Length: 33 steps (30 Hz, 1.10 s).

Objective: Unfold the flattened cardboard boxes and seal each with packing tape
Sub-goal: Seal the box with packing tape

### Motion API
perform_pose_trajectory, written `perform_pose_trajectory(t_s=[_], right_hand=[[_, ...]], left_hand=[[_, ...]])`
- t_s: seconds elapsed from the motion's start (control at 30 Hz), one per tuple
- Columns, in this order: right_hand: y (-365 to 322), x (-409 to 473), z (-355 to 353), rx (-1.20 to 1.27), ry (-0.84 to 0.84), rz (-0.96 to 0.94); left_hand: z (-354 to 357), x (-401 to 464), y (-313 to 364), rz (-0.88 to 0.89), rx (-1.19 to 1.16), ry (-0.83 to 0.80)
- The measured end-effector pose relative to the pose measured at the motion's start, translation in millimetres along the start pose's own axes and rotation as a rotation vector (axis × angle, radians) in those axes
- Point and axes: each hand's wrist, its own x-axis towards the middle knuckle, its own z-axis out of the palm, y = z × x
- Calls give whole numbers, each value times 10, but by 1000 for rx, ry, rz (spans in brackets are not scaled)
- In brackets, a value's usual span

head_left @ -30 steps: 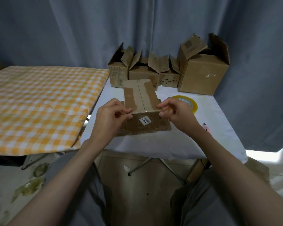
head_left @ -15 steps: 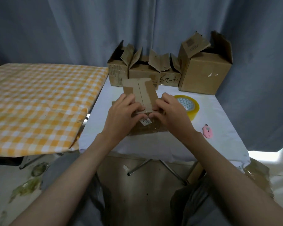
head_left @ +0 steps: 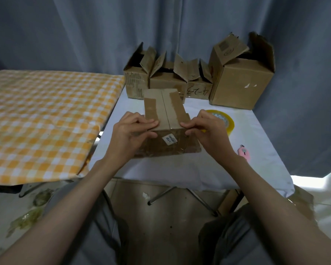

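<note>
Both hands have slid apart from the middle of the box (head_left: 166,121) to its near corners since half a second ago. It sits on the white table (head_left: 180,169), its two top flaps closed along a centre seam. The left hand (head_left: 131,133) pinches the near left corner, thumb on the front face and fingers over the flap; the right hand (head_left: 208,131) pinches the near right corner likewise. No fresh tape spans the seam. Reaching for the tape roll (head_left: 223,121) just behind the right hand means letting go, so the flaps could spring up. Old tape strips might weaken adhesion.
</note>
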Motion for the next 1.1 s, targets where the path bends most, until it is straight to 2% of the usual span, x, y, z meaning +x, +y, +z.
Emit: perform_pose_trajectory(t_s=[0.17, 0.27, 0.37, 0.53, 0.63, 0.73, 0.83, 0.9, 1.0, 1.1], right_hand=[[-45, 19, -5, -85, -104, 37], [-117, 36, 86, -121, -43, 54], [-118, 53, 105, -90, -26, 60], [-91, 55, 60, -43, -30, 97], [-131, 65, 17, -13, -45, 81], [-115, 133, -97, -5, 17, 41], [-44, 199, -291, 61, 64, 95], [-9, 205, -339, 75, 70, 146], [10, 188, -269, 43, 60, 226], [-102, 178, -201, 68, 86, 335]], left_hand=[[4, 25, 3, 65, 117, -109], [133, 69, 78, 81, 180, -85], [191, 112, 69, 69, 151, -33], [10, 93, -107, 138, 84, -119], [-11, 38, -69, 147, 90, -47], [37, 149, 119, 137, 61, 12], [74, 328, 344, 203, -29, -93], [66, 466, 407, 126, -15, -109], [7, 750, 129, -206, 233, -100], [-78, 991, -214, -417, 350, -329]])
